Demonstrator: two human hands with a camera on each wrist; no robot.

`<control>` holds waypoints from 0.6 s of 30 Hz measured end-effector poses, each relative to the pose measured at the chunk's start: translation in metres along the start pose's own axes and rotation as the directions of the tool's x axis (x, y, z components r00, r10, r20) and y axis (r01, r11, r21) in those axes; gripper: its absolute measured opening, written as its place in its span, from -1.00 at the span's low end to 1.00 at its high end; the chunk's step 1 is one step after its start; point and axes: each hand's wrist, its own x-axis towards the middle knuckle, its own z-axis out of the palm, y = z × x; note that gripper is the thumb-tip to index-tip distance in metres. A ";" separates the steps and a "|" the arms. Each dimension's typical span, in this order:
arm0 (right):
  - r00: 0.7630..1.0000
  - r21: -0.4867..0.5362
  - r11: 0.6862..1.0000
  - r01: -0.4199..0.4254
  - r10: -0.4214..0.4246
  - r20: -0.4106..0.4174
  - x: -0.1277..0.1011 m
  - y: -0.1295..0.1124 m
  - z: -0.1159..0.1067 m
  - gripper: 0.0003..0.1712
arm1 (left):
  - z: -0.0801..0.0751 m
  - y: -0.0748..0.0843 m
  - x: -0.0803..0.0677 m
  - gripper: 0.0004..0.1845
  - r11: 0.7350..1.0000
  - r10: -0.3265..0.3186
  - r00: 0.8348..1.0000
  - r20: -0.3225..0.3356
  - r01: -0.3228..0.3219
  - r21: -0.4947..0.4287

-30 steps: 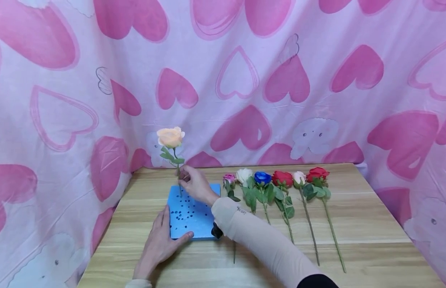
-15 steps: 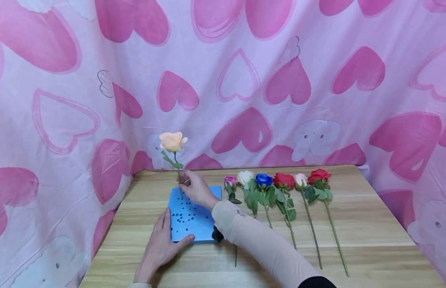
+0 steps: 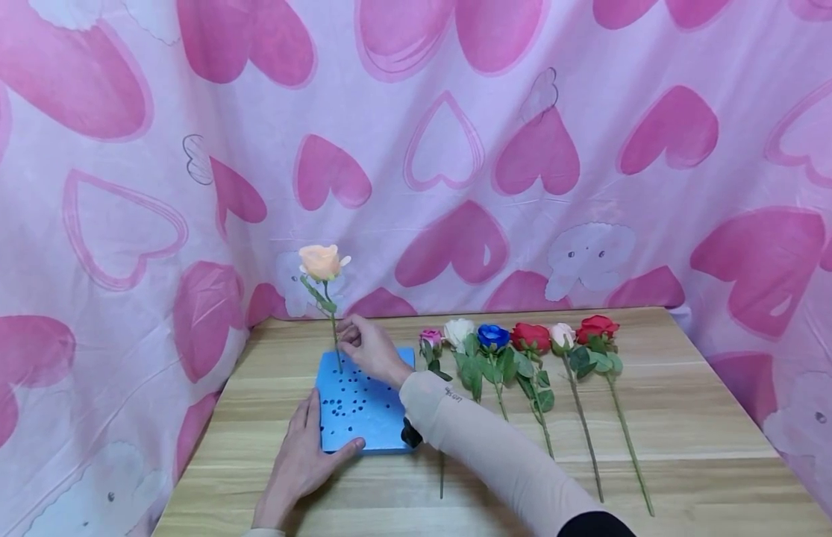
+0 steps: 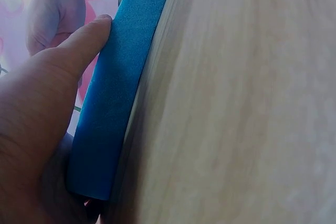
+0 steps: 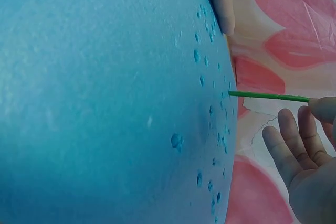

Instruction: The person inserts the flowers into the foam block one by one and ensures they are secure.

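A blue foam block (image 3: 375, 418) dotted with small holes lies on the table. In its far left part stands a peach rose (image 3: 320, 262), its green stem (image 5: 268, 96) entering the block and leaning slightly left. My right hand (image 3: 371, 350) is just beside the stem, fingers relaxed and slightly spread; in the head view the stem shows unbroken past the fingertips. In the right wrist view the thumb overlaps the stem's end. My left hand (image 3: 301, 455) rests against the block's left side, its thumb (image 4: 86, 40) lying along the near edge.
To the right lies a row of roses: a purple-pink one (image 3: 430, 338), a white one (image 3: 459, 333), a blue one (image 3: 492, 335), a red one (image 3: 530, 337), a pale pink one (image 3: 561, 335) and another red one (image 3: 597, 327). A heart-patterned curtain (image 3: 449, 239) surrounds the wooden table (image 3: 698, 418).
My right fingers have eased off the rose's stem and shifted slightly right, so the stem shows more fully. The rose stays in the block. My left hand keeps its place.
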 end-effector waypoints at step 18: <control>0.996 0.058 0.995 -0.081 0.083 -0.017 -0.005 0.002 -0.013 -0.28 | 0.001 -0.001 0.001 0.57 1.000 -0.001 1.000 0.007 0.001 0.004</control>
